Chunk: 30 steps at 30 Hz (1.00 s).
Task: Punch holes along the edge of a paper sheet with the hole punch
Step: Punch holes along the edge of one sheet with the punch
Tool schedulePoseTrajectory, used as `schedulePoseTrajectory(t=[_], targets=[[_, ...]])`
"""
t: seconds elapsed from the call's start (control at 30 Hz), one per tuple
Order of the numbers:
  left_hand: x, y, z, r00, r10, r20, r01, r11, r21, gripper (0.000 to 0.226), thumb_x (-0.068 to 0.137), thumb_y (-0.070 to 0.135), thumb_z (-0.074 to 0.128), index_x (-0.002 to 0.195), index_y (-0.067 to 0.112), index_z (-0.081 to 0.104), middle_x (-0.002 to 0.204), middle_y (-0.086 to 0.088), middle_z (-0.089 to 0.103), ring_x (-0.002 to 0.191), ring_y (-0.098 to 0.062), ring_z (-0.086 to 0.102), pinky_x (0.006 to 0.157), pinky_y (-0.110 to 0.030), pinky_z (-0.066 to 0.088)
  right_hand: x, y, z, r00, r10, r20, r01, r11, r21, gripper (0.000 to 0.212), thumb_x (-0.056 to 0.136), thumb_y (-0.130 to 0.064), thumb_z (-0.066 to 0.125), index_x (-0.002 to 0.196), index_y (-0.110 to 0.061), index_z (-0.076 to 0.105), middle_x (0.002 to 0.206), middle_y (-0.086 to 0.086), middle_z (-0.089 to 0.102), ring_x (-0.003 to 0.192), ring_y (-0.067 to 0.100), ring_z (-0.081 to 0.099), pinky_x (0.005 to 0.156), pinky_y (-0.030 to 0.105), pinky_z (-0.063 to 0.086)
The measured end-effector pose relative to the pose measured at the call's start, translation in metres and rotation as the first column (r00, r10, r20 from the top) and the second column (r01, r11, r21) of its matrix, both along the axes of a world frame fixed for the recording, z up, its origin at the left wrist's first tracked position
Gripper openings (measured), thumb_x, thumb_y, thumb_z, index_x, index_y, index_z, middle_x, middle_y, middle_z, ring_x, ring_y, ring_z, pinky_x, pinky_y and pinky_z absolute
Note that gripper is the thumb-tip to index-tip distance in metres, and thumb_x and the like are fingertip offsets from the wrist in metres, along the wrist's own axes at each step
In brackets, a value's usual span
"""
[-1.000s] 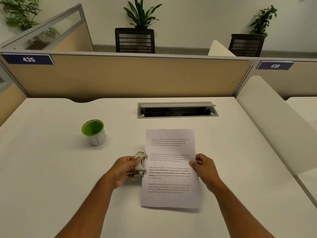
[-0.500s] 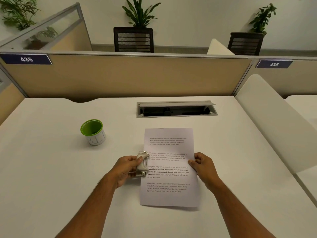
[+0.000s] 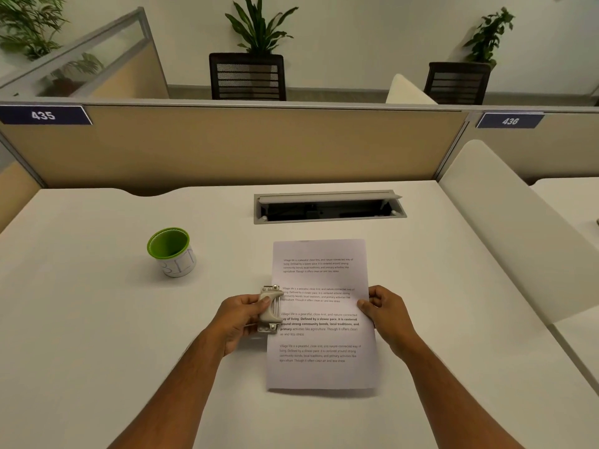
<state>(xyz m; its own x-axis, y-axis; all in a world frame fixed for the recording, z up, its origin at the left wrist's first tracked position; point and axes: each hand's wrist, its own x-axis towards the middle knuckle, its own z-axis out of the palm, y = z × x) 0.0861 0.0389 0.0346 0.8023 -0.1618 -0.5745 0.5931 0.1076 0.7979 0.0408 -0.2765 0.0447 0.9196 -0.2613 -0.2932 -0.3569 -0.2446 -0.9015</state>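
**deskguy:** ok so what's going on here? White desk (image 3: 81,319), 2 bare forearms coming in from the bottom edge.

**punchfan:** yep. The left hand (image 3: 238,320) is wrapped around a small beige hole punch (image 3: 270,309), fingers clenched on it, thumb on top. The punch sits over the left edge of the paper sheet (image 3: 321,374), about halfway up. Its long axis runs along that edge, so near-to-far, with the mouth facing right onto the page.

**deskguy:** and the other hand?

**punchfan:** the right hand (image 3: 387,314) pinches the sheet's right edge, thumb on top of the page, fingers curled at the margin. The sheet lies flat, long side pointing away from the person, with 4 blocks of printed text.

**deskguy:** anything else on the desk?

**punchfan:** a cup (image 3: 171,252) with a green inside, well off to the left; I can't see anything in it. Further back, a cable tray (image 3: 329,207) with its flap up, dark inside. Then a tan partition (image 3: 243,147) with tags 435 (image 3: 43,115) and 436 (image 3: 510,120), and behind that 2 dark chairs and plants against the wall.
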Motion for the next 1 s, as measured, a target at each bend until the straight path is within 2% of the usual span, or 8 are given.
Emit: schedulePoseTrajectory(t=[0.4, 0.63, 0.8, 0.93, 1.0], targets=[[0.004, -0.012, -0.005, 0.999, 0.045, -0.008, -0.045, 0.999, 0.014, 0.025, 0.083, 0.016, 0.076, 0.106, 0.006, 0.073, 0.097, -0.014, 0.078, 0.085, -0.027, 0.076, 0.069, -0.039, 0.062, 0.001, -0.01, 0.003, 1.0, -0.009, 0.01, 0.01, 1.0, -0.021, 0.009, 0.097, -0.013, 0.065, 0.1, -0.021, 0.07, 0.094, -0.002, 0.08, 0.082, 0.019, 0.078, 0.08, 0.042, 0.065], [0.005, -0.017, -0.007, 0.994, 0.109, -0.011, -0.109, 0.993, 0.049, 0.027, 0.081, 0.013, 0.078, 0.105, 0.004, 0.072, 0.091, -0.014, 0.079, 0.08, -0.027, 0.076, 0.062, -0.035, 0.061, 0.003, -0.01, 0.005, 0.999, 0.005, 0.033, -0.004, 0.999, -0.035, 0.01, 0.096, -0.013, 0.066, 0.099, -0.022, 0.07, 0.091, -0.005, 0.08, 0.082, 0.017, 0.078, 0.075, 0.034, 0.065], [0.003, -0.017, -0.002, 0.998, 0.05, -0.045, -0.05, 0.999, -0.005, 0.029, 0.085, 0.015, 0.074, 0.111, 0.004, 0.07, 0.1, -0.017, 0.077, 0.092, -0.032, 0.074, 0.075, -0.044, 0.062, 0.003, -0.012, 0.004, 1.0, -0.001, 0.03, 0.002, 1.0, -0.023, 0.01, 0.096, -0.013, 0.066, 0.099, -0.02, 0.071, 0.092, -0.002, 0.08, 0.083, 0.018, 0.078, 0.076, 0.036, 0.065], [0.001, -0.018, 0.005, 0.999, 0.012, -0.05, -0.015, 0.998, -0.056, 0.029, 0.089, 0.02, 0.07, 0.113, 0.005, 0.069, 0.103, -0.019, 0.075, 0.089, -0.033, 0.071, 0.069, -0.039, 0.059, 0.002, -0.013, 0.005, 0.999, -0.005, 0.034, 0.005, 1.0, -0.002, 0.01, 0.096, -0.011, 0.065, 0.1, -0.019, 0.071, 0.091, -0.003, 0.08, 0.082, 0.017, 0.078, 0.072, 0.032, 0.064], [0.0, -0.019, 0.006, 0.999, 0.015, -0.046, -0.018, 0.998, -0.065, 0.03, 0.089, 0.021, 0.07, 0.114, 0.005, 0.068, 0.102, -0.019, 0.074, 0.089, -0.034, 0.07, 0.075, -0.042, 0.057, 0.002, -0.013, 0.006, 0.999, -0.01, 0.038, 0.009, 1.0, 0.014, 0.011, 0.096, -0.01, 0.065, 0.1, -0.019, 0.071, 0.091, -0.003, 0.08, 0.081, 0.017, 0.078, 0.069, 0.029, 0.063]])
